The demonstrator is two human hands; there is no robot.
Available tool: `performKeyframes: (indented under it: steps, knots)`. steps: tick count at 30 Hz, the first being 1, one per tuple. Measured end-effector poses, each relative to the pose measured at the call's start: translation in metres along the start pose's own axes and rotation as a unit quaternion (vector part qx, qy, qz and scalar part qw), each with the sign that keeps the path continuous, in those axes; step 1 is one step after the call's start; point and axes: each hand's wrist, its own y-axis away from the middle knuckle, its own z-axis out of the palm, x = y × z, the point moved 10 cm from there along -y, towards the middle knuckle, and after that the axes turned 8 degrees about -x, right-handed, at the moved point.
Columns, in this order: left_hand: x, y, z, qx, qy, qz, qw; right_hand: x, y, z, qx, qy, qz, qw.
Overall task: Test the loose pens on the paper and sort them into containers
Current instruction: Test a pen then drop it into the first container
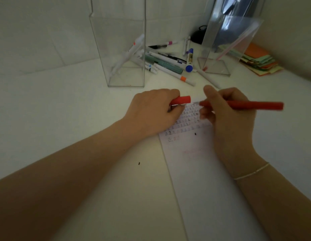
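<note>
Both hands are working over the paper, the left hand gripping the red cap, the right hand pinching the red pen, likely testing it next before choosing a container beyond the paper.

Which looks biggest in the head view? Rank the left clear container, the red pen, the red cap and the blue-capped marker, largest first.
1. Left clear container, by far the largest.
2. Red pen, in the right hand.
3. Blue-capped marker; it lies farther back, so this place is unsure.
4. Red cap, in the left hand.
</note>
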Motion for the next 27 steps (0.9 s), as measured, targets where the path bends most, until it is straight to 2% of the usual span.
performKeyframes:
  steps: [6,10,15,19,20,24,27]
  knots:
    - [0.007,0.001,-0.003,0.005,0.011,0.032,0.999,0.01,-0.002,-0.001,-0.002,-0.138,0.034,0.99]
    - [0.013,0.001,-0.004,0.006,0.026,0.051,0.998,0.011,-0.003,0.001,-0.006,-0.094,0.039,0.995]
    - [0.027,0.005,-0.008,0.012,0.03,0.115,0.993,0.003,0.0,0.014,-0.075,-0.047,0.021,0.996]
    - [0.024,0.008,-0.015,0.033,0.058,0.102,0.992,0.008,0.002,0.028,-0.13,-0.213,0.063,0.966]
    - [0.026,0.008,-0.017,0.036,0.062,0.099,0.992,0.007,0.001,0.031,-0.138,-0.216,0.056,0.965]
    - [0.036,0.01,-0.031,0.06,0.133,0.072,0.987,-0.016,0.004,0.032,-0.108,-0.081,-0.046,0.99]
    - [0.056,0.012,-0.045,0.075,0.223,0.05,0.971,-0.043,0.01,0.02,-0.069,-0.076,-0.075,0.992]
